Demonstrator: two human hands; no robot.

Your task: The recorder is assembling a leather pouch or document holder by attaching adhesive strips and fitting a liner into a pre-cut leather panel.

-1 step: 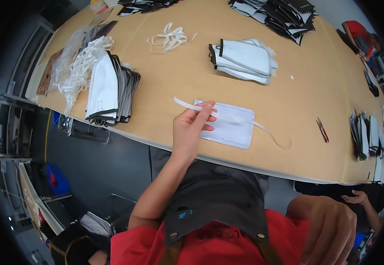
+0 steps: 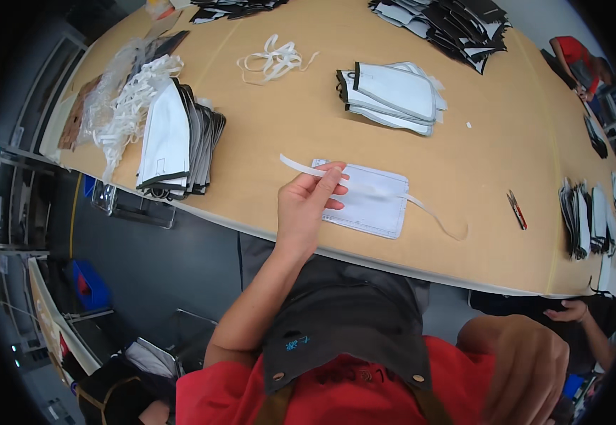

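My left hand (image 2: 313,200) pinches a narrow white strip of tape (image 2: 295,165) between thumb and fingers. Its short end sticks out to the left of the hand. Under the hand lies a white rectangular fabric panel (image 2: 375,216) with rounded corners, flat near the table's front edge. The rest of the strip crosses the panel and trails in a loose curve onto the table at its right. My right hand (image 2: 528,365) is raised close to the camera at the lower right, away from the table. Its fingers are curled together, and whatever they may hold is hidden.
Stacked white, black-edged panels (image 2: 166,142) stand left; a flatter pile (image 2: 396,95) lies ahead. Loose white tape (image 2: 276,60) and a tape heap (image 2: 127,106) are at left. Red-handled snips (image 2: 516,210) lie right. Black-and-white pieces (image 2: 443,28) lie far back. A co-worker's hand (image 2: 567,310) shows at right.
My left hand, the tape and the panel stay practically still. My right hand shifts very slightly. At the right, the co-worker's hand has moved a little to the left.
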